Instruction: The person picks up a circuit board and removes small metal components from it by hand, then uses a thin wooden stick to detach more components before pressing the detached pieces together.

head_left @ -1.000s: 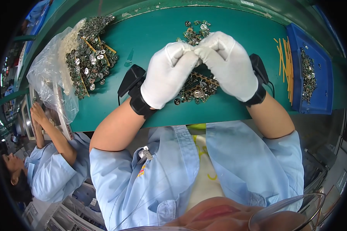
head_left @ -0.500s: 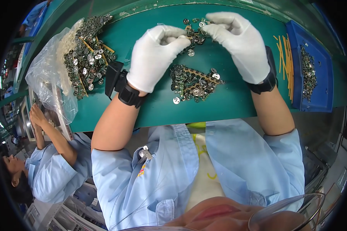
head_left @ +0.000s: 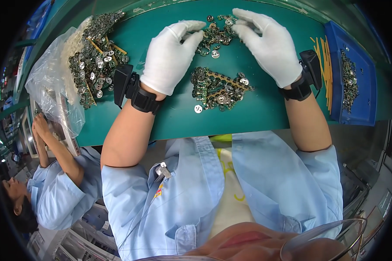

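My left hand (head_left: pixel 169 58), in a white glove, is at the left of a far pile of small electronic parts (head_left: pixel 217 35). Its thumb and fingers are apart with nothing between them. On the pile's other side is my right hand (head_left: pixel 270 50), gloved too, its fingers spread and the tips close to the parts; I cannot tell if they touch. These parts are small, with round silvery discs and green pieces. Between my forearms lies a nearer pile of like parts (head_left: pixel 220 91), some joined to a yellowish perforated strip.
A large heap of like parts (head_left: pixel 98 65) lies at left beside a clear plastic bag (head_left: pixel 48 71). At right are several thin yellowish strips (head_left: pixel 326 78) and a blue tray (head_left: pixel 366 100) holding more parts. A co-worker's hands (head_left: pixel 41 128) are beyond the green table's (head_left: pixel 130 126) left edge.
My left thumb and fingers have parted and drawn back left from the far pile. The right hand has opened wider and shifted slightly away. The piles look the same.
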{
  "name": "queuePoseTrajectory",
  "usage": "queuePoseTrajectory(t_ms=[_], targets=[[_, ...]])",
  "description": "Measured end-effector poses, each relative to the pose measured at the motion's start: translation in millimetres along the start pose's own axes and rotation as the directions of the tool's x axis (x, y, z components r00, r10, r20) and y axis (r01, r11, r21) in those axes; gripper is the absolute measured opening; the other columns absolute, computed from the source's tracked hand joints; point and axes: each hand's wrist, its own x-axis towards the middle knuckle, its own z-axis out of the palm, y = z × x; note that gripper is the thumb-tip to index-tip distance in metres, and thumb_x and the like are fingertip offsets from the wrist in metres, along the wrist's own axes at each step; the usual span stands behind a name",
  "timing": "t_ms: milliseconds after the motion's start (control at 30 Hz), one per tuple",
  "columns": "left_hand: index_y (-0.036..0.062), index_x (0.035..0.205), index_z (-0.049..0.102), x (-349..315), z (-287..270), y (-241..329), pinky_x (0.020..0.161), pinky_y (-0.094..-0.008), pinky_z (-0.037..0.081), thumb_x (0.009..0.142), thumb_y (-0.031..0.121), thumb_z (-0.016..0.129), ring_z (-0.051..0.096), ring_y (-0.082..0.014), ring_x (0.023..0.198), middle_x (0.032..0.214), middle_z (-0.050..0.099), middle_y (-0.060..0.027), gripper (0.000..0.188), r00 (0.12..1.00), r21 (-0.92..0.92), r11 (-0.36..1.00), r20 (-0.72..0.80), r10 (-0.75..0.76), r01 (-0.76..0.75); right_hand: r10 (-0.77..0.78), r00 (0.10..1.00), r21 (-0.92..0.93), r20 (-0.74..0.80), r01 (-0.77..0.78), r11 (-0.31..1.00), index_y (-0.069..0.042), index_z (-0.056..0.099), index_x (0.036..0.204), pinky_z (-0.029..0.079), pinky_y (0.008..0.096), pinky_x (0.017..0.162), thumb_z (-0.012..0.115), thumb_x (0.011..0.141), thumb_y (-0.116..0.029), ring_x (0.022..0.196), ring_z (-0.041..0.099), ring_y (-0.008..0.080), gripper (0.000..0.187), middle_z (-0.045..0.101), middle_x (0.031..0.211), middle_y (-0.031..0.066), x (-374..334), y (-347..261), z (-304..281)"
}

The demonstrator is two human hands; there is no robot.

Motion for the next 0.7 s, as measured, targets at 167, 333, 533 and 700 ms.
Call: queuePoseTrajectory(t_ms=[167, 333, 533, 700], targets=[[0.0035, 0.100, 0.065, 1, -6, -10, 0.074, -0.0222, 0.047, 0.085, 0.008, 0.057, 0.060, -0.0105, 0.082, 0.093, 0.066, -0.0033, 0.017, 0.989, 0.108, 0.983, 0.041, 0.144, -0.147, -0.138, 0.983, -0.047, 0.118, 0.145, 0.988, -0.004, 0.065, 0.101, 0.047, 0.0260, 0.072, 0.061, 0.082, -0.013, 0.080, 0.061, 0.0178, 0.022, 0.063, 0.088, 0.0101, 3, 6, -6], [0.0014, 0.094, 0.066, -2, -2, -2, 0.075, -0.0243, 0.047, 0.084, 0.008, 0.057, 0.060, -0.0145, 0.083, 0.092, 0.065, -0.0072, 0.015, 0.989, 0.028, 0.989, 0.019, 0.145, -0.145, -0.099, 0.992, 0.020, 0.081, 0.098, 0.995, -0.004, 0.066, 0.096, 0.047, 0.0261, 0.071, 0.063, 0.078, -0.011, 0.079, 0.061, 0.0189, 0.020, 0.063, 0.086, 0.0099, 0, -14, 3], [0.0001, 0.089, 0.067, -11, 2, 7, 0.075, -0.0253, 0.048, 0.084, 0.011, 0.058, 0.062, -0.0156, 0.080, 0.087, 0.067, -0.0097, 0.015, 0.994, -0.274, 0.961, 0.107, -0.009, 0.038, -0.359, 0.932, -0.006, 0.056, 0.360, 0.933, -0.005, 0.066, 0.098, 0.047, 0.0257, 0.070, 0.065, 0.078, -0.012, 0.078, 0.060, 0.0171, 0.021, 0.063, 0.082, 0.0092, -2, -10, 6], [-0.0007, 0.092, 0.066, -5, -1, 3, 0.076, -0.0237, 0.047, 0.085, 0.012, 0.057, 0.061, -0.0122, 0.081, 0.088, 0.067, -0.0082, 0.017, 0.996, -0.317, 0.947, 0.081, -0.033, 0.057, 0.066, 0.997, 0.205, -0.036, -0.058, 0.977, -0.005, 0.065, 0.101, 0.047, 0.0253, 0.070, 0.065, 0.079, -0.012, 0.079, 0.060, 0.0154, 0.023, 0.063, 0.084, 0.0087, 0, -8, -4]])
